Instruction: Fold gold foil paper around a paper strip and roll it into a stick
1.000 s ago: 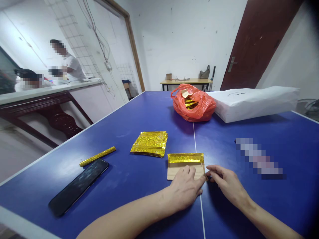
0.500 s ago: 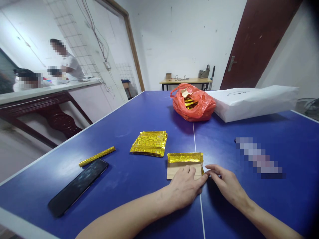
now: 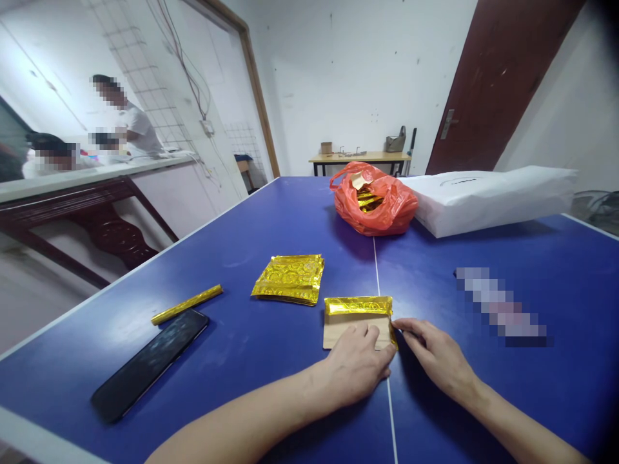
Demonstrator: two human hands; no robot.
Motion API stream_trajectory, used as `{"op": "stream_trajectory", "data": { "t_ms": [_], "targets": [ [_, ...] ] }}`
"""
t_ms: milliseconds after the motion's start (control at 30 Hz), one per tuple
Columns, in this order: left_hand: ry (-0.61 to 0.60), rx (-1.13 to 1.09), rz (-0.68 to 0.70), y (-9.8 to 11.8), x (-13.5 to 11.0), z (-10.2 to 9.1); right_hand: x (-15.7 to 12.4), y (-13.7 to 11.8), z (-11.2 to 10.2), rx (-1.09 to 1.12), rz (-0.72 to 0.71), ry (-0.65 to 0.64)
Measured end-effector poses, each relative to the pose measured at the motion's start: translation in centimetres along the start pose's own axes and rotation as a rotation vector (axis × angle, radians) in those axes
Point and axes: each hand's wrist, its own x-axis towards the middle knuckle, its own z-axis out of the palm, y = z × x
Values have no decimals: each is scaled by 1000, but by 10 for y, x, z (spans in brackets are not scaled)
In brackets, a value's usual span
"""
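The gold-foil-wrapped cardboard strip (image 3: pixel 355 322) lies long axis crosswise on the blue table-tennis table (image 3: pixel 251 225), spread fingers of the left hand (image 3: pixel 353 367) resting on it, the right hand (image 3: pixel 435 354) fingertips pressed together at its right end.

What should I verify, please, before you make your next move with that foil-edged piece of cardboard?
1. Left hand flat on the cardboard piece: ok.
2. Gold foil covering the cardboard's far edge: ok.
3. Right hand with its fingertips at the foil on the cardboard's right edge: ok.
4. Foil under the cardboard lying smooth: cannot tell, hidden.
5. Stack of gold foil sheets lying apart from the cardboard: ok.
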Motion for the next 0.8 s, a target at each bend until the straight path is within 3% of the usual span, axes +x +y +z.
{"op": "stream_trajectory", "data": {
  "t_ms": [367, 600, 800],
  "targets": [
    [2, 2, 8, 0, 0, 1, 0, 10, 8, -301, -221, 33],
    [14, 4, 12, -1, -1, 5, 1, 12, 8, -292, -325, 63],
    [-1, -12, 56, -4, -2, -4, -1, 10, 9, -364, -462, 95]
  ]
}}
